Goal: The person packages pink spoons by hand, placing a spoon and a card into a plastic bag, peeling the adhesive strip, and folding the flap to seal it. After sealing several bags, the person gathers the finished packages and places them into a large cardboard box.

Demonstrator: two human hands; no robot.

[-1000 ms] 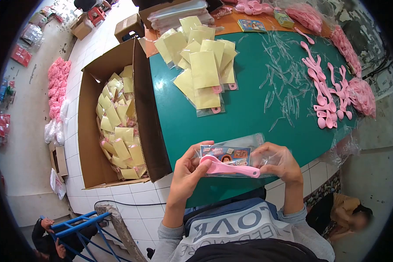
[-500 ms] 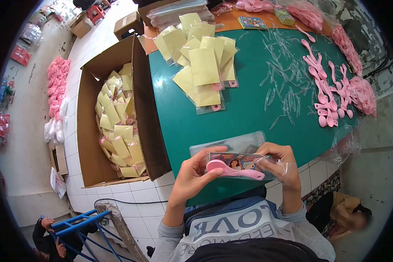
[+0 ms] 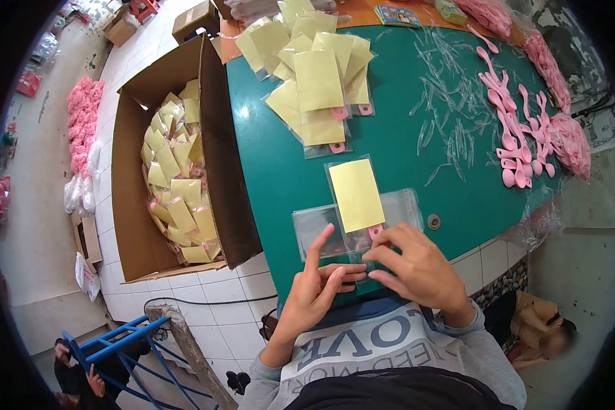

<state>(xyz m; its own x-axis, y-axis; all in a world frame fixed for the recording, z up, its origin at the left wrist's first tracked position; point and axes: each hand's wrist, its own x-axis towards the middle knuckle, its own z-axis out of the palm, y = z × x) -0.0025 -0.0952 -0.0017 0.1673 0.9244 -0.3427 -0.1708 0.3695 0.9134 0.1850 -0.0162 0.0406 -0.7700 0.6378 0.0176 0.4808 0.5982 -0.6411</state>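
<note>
Nearly finished, I judge: the packet (image 3: 354,195) lies card-up on the table (image 3: 273,178) at twelve o'clock of my left hand (image 3: 319,283) and right hand (image 3: 417,266), fingertips pressing its near flap flat, gripping nothing; only sealing and stacking remain.

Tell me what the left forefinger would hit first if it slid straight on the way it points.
Most likely the packet with the yellow card, lying on the stack of clear bags. The fingertip of the left hand sits beside its lower left edge; contact is unclear.
</note>
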